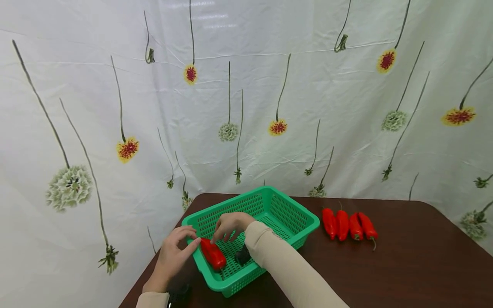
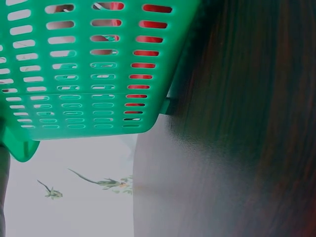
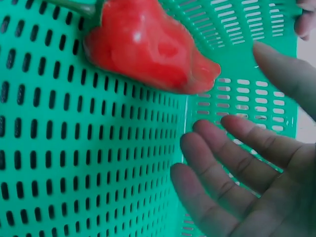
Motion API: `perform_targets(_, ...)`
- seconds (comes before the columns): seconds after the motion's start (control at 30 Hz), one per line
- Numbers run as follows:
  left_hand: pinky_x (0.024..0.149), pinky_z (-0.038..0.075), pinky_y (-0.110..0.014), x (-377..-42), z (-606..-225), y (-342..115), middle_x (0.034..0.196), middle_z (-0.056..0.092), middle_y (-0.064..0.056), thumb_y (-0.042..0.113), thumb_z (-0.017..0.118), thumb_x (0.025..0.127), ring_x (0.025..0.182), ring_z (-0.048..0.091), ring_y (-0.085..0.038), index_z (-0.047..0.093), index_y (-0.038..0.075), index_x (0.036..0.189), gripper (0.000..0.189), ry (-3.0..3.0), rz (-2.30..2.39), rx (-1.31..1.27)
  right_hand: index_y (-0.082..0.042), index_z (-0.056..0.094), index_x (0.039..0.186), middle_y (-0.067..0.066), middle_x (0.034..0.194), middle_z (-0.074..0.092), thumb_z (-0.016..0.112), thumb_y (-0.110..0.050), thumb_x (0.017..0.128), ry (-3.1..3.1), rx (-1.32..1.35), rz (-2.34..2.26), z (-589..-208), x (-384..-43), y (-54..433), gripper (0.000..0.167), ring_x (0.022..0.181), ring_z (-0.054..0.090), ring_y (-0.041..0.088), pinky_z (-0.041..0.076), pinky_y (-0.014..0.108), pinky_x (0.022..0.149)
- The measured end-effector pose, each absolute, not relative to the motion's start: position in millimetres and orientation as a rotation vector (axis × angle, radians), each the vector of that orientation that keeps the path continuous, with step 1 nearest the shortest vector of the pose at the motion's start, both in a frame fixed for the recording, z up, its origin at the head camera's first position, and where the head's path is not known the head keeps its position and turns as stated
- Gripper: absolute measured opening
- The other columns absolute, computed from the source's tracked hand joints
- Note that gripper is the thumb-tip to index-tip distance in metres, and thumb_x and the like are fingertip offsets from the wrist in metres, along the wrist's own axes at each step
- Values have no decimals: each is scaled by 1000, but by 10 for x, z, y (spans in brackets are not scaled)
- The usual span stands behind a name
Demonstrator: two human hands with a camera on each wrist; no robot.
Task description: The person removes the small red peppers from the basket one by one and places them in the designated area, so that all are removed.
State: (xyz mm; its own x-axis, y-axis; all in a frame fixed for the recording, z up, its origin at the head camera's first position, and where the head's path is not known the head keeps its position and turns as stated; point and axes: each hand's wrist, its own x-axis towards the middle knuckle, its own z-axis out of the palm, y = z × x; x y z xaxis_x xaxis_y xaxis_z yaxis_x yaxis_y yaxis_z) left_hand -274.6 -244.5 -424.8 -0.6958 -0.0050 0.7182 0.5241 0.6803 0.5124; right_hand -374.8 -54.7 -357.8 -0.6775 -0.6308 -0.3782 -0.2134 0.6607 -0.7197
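A green perforated plastic basket stands on the table, with a large red chili pepper lying inside near its left end. My right hand is over the basket, beside the pepper's tip. In the right wrist view, the right hand's loosely bent fingers are apart from the pepper, with nothing between them. My left hand rests at the left rim, thumb and fingertips right at the edge. The left wrist view looks at the basket's outer wall, red showing through its slots.
Several red peppers lie in a row on the dark brown table, right of the basket. Behind the table hangs a white cloth with printed flowers. A dark wrist device sits under the right wrist, over the basket.
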Motion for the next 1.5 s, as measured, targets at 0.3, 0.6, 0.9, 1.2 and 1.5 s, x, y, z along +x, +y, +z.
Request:
perform_targets(0.3,91,51,-25,-2745,-4242,-2437,105,73,-7,8,80,83,108,63,-24,69,24,82,20,-2186,-944,-393,0,64,122,13,112,69,76,-21,89,2249,-654,-786,-3688,-3743,-592,42,104,67,31,57,47,92)
perform_targets(0.6,93,35,-2,-2753,-4240,-2431,104,73,-9,5,80,82,107,63,-26,69,22,82,20,-2153,-974,-418,2,64,113,13,102,68,77,-19,88,2207,-635,-748,-3728,-3686,-605,35,95,68,27,58,47,89)
perform_targets(0.9,93,39,-7,-2738,-4227,-2427,104,73,-8,6,80,83,109,63,-27,69,23,82,20,-2160,-967,-404,-1,65,103,10,98,67,77,-18,87,2191,-646,-722,-3775,-3658,-628,26,90,67,23,60,43,84)
perform_targets(1.2,93,38,-5,-2734,-4238,-2436,103,73,-9,5,79,83,109,62,-28,69,23,82,20,-2151,-977,-405,0,66,97,11,94,69,76,-13,88,2148,-640,-736,-3784,-3618,-640,19,86,68,23,60,41,82)
perform_targets(1.5,91,53,-29,-2731,-4243,-2450,105,73,-8,6,79,84,109,63,-26,70,23,84,19,-2166,-956,-404,0,62,103,12,99,68,73,-8,89,2049,-627,-771,-3739,-3677,-630,19,88,68,24,60,44,82)
